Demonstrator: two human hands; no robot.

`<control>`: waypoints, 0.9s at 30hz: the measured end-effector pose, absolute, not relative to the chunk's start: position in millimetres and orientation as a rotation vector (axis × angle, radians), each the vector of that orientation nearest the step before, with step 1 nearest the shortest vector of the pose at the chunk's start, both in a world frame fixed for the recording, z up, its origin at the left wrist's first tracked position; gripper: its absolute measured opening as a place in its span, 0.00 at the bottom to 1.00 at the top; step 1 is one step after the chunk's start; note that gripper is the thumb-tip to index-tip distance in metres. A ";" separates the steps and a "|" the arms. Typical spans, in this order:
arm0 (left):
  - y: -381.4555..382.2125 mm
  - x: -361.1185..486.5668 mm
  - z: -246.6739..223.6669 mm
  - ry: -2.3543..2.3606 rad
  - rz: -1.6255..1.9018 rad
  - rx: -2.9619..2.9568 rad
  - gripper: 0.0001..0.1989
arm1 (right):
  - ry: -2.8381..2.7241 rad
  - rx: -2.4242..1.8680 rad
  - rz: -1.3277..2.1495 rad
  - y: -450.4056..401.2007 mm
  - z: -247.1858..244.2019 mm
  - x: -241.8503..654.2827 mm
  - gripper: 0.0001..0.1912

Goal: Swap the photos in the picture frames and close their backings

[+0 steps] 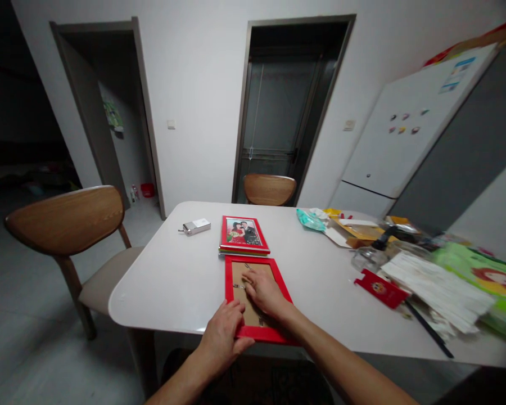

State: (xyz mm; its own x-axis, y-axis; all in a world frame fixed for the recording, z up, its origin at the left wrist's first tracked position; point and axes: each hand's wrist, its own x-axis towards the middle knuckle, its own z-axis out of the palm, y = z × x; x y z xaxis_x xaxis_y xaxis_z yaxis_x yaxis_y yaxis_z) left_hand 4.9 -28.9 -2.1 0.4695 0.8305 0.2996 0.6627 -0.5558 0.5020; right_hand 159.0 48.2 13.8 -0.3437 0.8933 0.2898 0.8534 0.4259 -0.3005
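A red picture frame [280, 280] lies face down on the white table [185, 281], at the lower centre of the frame, its near edge close to the table's near edge. Its border is plain, bright red, and inside it sits a flat brown backing board [252, 313]. Small dark metal fittings [247, 266] show on the board, near its top, its left side and its lower end.

The left hand [225, 329] is at the frame's lower left corner, partly closed around it, with bent fingers over the left side and the thumb along the bottom rail. The right hand [263, 289] reaches across from the lower right, half curled, its fingertips resting on the backing close to the fittings; whether it pinches one cannot be told.

Just beyond the far rail, at mid-centre, is a stack of frames [261, 243], the top one red and face up with a photograph [243, 233] of two people. A small silver device [197, 226] lies to the left of the stack.
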 end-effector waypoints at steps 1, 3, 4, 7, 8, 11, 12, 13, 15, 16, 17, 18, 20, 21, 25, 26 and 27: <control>-29.0 4.9 -2.3 1.276 0.750 2.398 0.15 | -2.205 -1.555 0.151 55.5 14.4 160.3 0.14; -29.0 4.9 -2.8 1.286 0.760 2.389 0.16 | -2.086 -1.683 0.176 70.6 15.1 162.1 0.13; -28.7 4.9 -3.0 1.286 0.765 2.388 0.16 | -2.047 -1.732 0.187 77.8 15.0 162.6 0.12; -27.4 5.2 -4.4 1.278 0.778 2.395 0.21 | -1.950 -1.843 0.215 95.0 12.3 162.0 0.12; -26.9 5.3 -5.0 1.276 0.779 2.400 0.23 | -1.912 -1.877 0.222 99.1 11.1 161.3 0.13; -26.5 4.9 -6.1 1.273 0.781 2.410 0.26 | -1.818 -1.931 0.245 107.5 8.5 159.7 0.14; -26.7 4.4 -5.8 1.276 0.778 2.409 0.25 | -1.799 -1.930 0.255 109.0 8.6 159.7 0.14; -27.0 3.9 -5.0 1.282 0.773 2.406 0.25 | -1.785 -1.920 0.267 109.6 9.2 160.1 0.14; -27.9 3.6 -1.9 1.301 0.751 2.403 0.24 | -1.771 -1.872 0.290 108.0 11.9 162.9 0.15; -28.5 4.3 0.3 1.311 0.726 2.407 0.24 | -1.771 -1.835 0.301 105.7 13.6 165.3 0.15; -29.2 6.0 2.7 1.323 0.695 2.417 0.24 | -1.774 -1.792 0.310 102.2 15.1 168.5 0.15; -29.9 8.9 5.1 1.331 0.658 2.433 0.23 | -1.777 -1.748 0.317 97.9 16.2 172.5 0.15; -31.0 18.2 8.8 1.321 0.580 2.482 0.22 | -1.781 -1.681 0.319 87.2 16.7 183.1 0.15; -31.1 23.9 9.7 1.309 0.543 2.506 0.23 | -1.772 -1.664 0.320 81.4 16.0 189.6 0.15; -29.4 42.1 7.8 1.274 0.503 2.526 0.23 | -1.537 -1.574 0.523 57.6 12.7 219.2 0.14; -29.1 43.3 7.8 1.268 0.527 2.511 0.23 | -1.414 -1.535 0.623 51.2 12.9 225.6 0.14; -29.3 43.0 9.1 1.255 0.569 2.494 0.23 | -1.276 -1.491 0.725 44.3 13.7 230.6 0.15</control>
